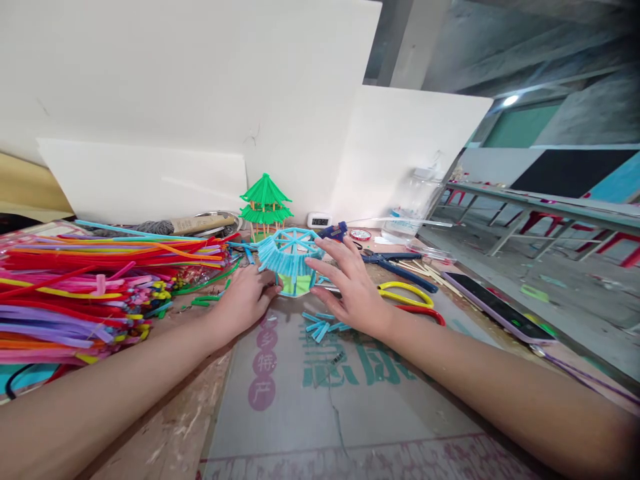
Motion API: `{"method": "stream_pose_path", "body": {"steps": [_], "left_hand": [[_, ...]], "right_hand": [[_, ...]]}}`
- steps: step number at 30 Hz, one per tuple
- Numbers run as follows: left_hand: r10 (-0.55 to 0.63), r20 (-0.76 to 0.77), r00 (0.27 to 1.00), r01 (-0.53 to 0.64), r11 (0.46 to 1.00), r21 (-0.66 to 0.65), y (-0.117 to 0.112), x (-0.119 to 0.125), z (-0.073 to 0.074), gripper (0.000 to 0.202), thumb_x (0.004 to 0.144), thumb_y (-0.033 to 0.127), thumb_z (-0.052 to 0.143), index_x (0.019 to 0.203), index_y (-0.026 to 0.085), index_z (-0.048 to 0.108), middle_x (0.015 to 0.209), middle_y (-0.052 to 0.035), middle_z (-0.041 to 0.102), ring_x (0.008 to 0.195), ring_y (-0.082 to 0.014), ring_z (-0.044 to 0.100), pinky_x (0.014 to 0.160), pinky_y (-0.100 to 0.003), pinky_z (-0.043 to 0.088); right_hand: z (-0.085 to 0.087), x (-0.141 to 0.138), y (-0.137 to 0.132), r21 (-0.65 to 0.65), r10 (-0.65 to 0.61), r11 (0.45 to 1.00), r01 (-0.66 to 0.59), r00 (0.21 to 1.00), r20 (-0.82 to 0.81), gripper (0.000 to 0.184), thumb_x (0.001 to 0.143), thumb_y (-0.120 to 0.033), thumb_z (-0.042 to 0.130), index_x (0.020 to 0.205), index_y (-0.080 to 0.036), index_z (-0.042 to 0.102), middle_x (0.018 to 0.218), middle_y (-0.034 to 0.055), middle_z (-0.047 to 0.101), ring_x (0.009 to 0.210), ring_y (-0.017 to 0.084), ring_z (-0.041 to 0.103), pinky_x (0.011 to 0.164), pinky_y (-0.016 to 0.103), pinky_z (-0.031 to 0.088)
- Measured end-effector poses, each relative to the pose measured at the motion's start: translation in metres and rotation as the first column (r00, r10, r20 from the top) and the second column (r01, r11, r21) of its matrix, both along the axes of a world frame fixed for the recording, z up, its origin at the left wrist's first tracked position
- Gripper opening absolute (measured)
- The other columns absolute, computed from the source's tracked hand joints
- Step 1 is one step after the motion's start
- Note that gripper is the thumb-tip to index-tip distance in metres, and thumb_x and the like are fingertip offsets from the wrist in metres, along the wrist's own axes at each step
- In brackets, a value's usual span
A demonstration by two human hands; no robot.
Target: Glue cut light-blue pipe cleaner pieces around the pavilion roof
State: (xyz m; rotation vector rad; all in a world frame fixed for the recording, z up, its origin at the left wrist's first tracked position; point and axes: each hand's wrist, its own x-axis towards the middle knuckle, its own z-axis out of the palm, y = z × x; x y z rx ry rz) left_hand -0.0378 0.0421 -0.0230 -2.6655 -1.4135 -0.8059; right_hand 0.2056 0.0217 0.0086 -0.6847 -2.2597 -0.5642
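A small light-blue pavilion roof model (pixel 290 257) made of pipe-cleaner pieces stands on the table, on a green base. My left hand (pixel 247 297) is closed around its lower left side. My right hand (pixel 350 283) touches its right side with fingers spread. Short blue pipe-cleaner bits (pixel 320 325) lie just in front of the model. A finished green pavilion model (pixel 265 203) stands behind it.
A big heap of coloured pipe cleaners (pixel 90 287) fills the left. Right of my hands lie blue pliers (pixel 395 263), yellow and red-handled tools (pixel 407 297), wooden sticks and a phone (pixel 500 307). A small clock (pixel 319 220), a glue gun (pixel 334 232) and white boards (pixel 200 100) stand behind.
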Motion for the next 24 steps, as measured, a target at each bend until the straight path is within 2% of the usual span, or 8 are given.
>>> {"method": "stream_pose_path", "body": {"steps": [10,16,22,24], "left_hand": [[-0.030,0.025,0.999,0.029,1.000,0.011,0.0003,-0.0001,0.0001,0.019,0.092,0.028,0.048,0.087,0.019,0.064,0.089,-0.0075,0.065,0.092,-0.0233,0.057,0.082,-0.036,0.041],[0.009,-0.001,1.000,-0.009,1.000,-0.009,-0.0016,0.0009,0.0014,0.024,0.095,0.032,0.046,0.086,0.017,0.064,0.090,-0.0088,0.064,0.093,-0.0247,0.056,0.081,-0.037,0.040],[-0.011,0.009,1.000,0.011,1.000,-0.003,0.0000,0.0004,-0.0002,0.025,0.095,0.031,0.046,0.086,0.017,0.064,0.090,-0.0085,0.064,0.091,-0.0237,0.056,0.079,-0.035,0.040],[-0.010,0.012,1.000,0.011,1.000,-0.012,0.0009,0.0004,-0.0009,0.024,0.095,0.030,0.046,0.087,0.017,0.064,0.089,-0.0083,0.065,0.090,-0.0234,0.056,0.078,-0.035,0.040]], "right_hand": [[-0.0017,-0.0033,-0.0009,-0.038,-0.048,0.998,0.049,0.998,0.029,0.042,0.093,-0.028,0.052,0.134,-0.020,0.047,0.149,0.0166,0.040,0.142,0.028,0.031,0.116,0.058,0.020],[-0.0020,-0.0030,-0.0010,-0.049,-0.009,0.999,0.007,0.998,-0.056,0.051,0.092,-0.027,0.053,0.140,-0.020,0.037,0.145,0.0166,0.045,0.140,0.025,0.034,0.116,0.057,0.022],[-0.0017,-0.0026,-0.0006,-0.053,-0.046,0.998,0.045,0.999,-0.013,0.042,0.093,-0.028,0.052,0.134,-0.020,0.045,0.146,0.0164,0.043,0.141,0.026,0.033,0.117,0.057,0.020],[-0.0018,-0.0026,-0.0009,-0.058,-0.049,0.997,0.048,0.999,-0.012,0.044,0.093,-0.028,0.051,0.136,-0.020,0.044,0.146,0.0165,0.042,0.141,0.026,0.032,0.117,0.057,0.020]]}}
